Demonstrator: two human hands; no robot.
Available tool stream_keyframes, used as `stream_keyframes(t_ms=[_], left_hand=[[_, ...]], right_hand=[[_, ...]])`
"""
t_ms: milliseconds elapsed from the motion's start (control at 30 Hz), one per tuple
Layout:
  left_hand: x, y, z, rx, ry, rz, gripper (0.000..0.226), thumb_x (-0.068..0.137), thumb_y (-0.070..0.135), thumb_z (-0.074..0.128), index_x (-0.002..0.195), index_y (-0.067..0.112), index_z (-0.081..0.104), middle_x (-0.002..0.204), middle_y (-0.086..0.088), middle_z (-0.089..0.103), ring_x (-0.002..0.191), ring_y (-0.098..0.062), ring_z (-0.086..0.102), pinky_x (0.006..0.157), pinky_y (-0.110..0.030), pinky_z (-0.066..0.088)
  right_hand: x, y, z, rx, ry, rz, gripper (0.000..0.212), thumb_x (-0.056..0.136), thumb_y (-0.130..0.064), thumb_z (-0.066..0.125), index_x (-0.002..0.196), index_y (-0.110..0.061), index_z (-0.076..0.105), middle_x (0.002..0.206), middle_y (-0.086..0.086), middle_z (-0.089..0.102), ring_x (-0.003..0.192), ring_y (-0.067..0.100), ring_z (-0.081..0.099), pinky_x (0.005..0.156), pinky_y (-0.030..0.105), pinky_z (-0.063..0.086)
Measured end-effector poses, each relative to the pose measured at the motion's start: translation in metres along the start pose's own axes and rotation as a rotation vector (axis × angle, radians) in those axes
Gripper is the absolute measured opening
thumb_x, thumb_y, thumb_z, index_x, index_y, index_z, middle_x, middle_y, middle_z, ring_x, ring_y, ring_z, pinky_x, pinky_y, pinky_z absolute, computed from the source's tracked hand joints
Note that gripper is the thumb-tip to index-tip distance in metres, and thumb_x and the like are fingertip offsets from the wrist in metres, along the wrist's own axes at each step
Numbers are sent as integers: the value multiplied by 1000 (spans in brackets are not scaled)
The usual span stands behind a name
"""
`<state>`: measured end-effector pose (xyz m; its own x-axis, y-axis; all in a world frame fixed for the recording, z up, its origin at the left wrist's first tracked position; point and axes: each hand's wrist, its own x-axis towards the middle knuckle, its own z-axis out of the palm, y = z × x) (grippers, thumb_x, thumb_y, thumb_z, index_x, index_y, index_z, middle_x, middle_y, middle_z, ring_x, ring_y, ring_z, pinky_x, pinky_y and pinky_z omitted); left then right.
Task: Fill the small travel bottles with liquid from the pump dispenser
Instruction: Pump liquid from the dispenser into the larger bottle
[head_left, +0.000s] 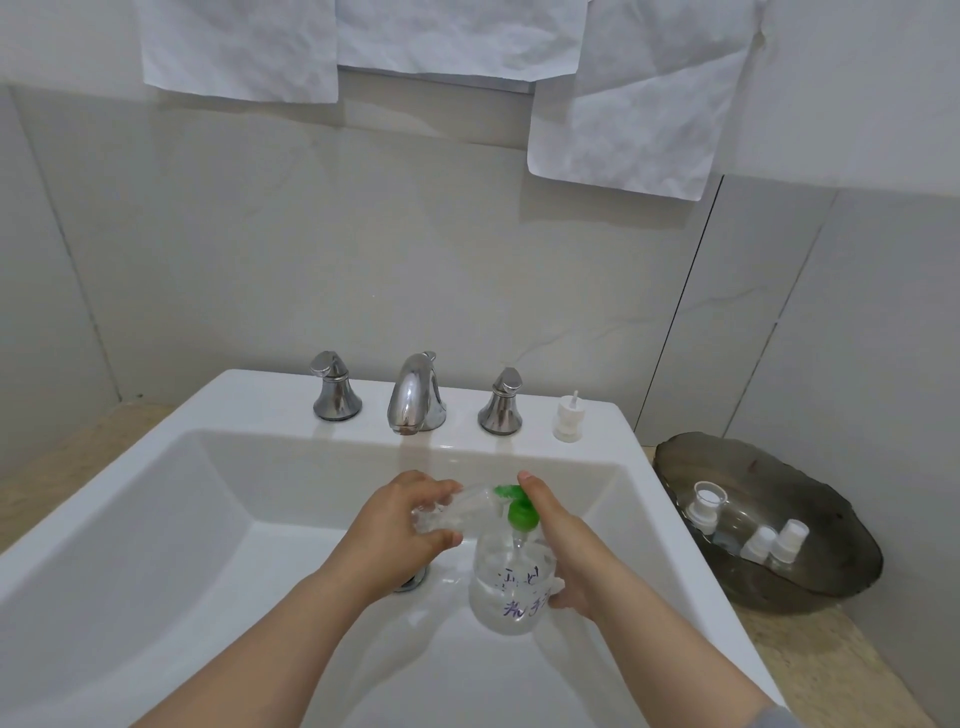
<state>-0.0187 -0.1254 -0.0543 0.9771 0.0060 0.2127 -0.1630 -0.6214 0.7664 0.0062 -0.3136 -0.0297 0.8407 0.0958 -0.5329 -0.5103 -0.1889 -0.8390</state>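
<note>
Our right hand grips pump dispenser over sink, forefinger on green head; left hand holds travel bottle tilted at nozzle. White cap on sink's rear right corner; more bottles in dark bowl beside.

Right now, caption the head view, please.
Left hand holds a clear travel bottle at the green pump; right hand grips the dispenser.
</note>
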Motion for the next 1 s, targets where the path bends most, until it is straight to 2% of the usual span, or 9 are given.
stream_keyframes(t_ms=[67,267,367,467,567,667,800,1000], left_hand=[[0,0,0,0,-1,-2,45,76,21,76,118,32,63,104,15,56,98,-1,55,77,-3,35],[0,0,-1,-35,6,7,42,76,19,76,113,35,63,104,14,57,98,0,55,75,1,35],[1,1,-2,-54,27,27,42,76,17,76,112,34,64,104,12,57,98,1,55,76,2,35],[3,1,-4,-73,40,44,42,75,15,76,112,32,65,103,11,57,97,1,55,76,3,34],[4,2,-3,-81,42,49,42,75,15,76,112,32,65,103,11,58,95,1,55,77,1,35],[4,1,-4,-73,47,52,43,75,15,76,113,33,65,103,12,58,95,1,55,77,1,35],[3,2,-3,-78,47,46,43,75,15,76,113,32,65,104,11,58,97,-1,56,78,0,35],[1,3,-3,-63,48,44,43,76,15,76,115,30,65,103,11,58,96,0,56,76,3,34]], right_hand=[[-2,0,-1,5,-1,-7,50,85,-66,51,114,-25,52,106,1,53,82,18,50,79,35,37],[-3,0,0,-21,21,-28,47,85,-68,48,109,-28,52,113,1,49,104,22,43,94,38,32],[-1,-1,0,-8,-7,0,51,84,-72,45,112,-31,50,116,1,49,107,24,44,98,41,32],[3,-3,-2,15,-31,19,54,84,-72,44,116,-29,51,110,0,54,101,24,47,92,40,33],[1,-7,-5,30,0,-26,41,92,-62,42,110,-26,48,87,-6,49,80,16,47,85,35,33],[-2,-8,-4,48,-18,-8,41,91,-62,43,109,-26,50,83,-9,50,70,11,46,80,35,35],[-1,-5,-2,60,-13,-6,44,88,-66,46,111,-28,47,95,-3,49,92,19,46,92,39,34],[-3,-5,0,52,-10,-39,43,88,-65,48,107,-27,51,97,-1,54,93,20,47,88,38,33]])
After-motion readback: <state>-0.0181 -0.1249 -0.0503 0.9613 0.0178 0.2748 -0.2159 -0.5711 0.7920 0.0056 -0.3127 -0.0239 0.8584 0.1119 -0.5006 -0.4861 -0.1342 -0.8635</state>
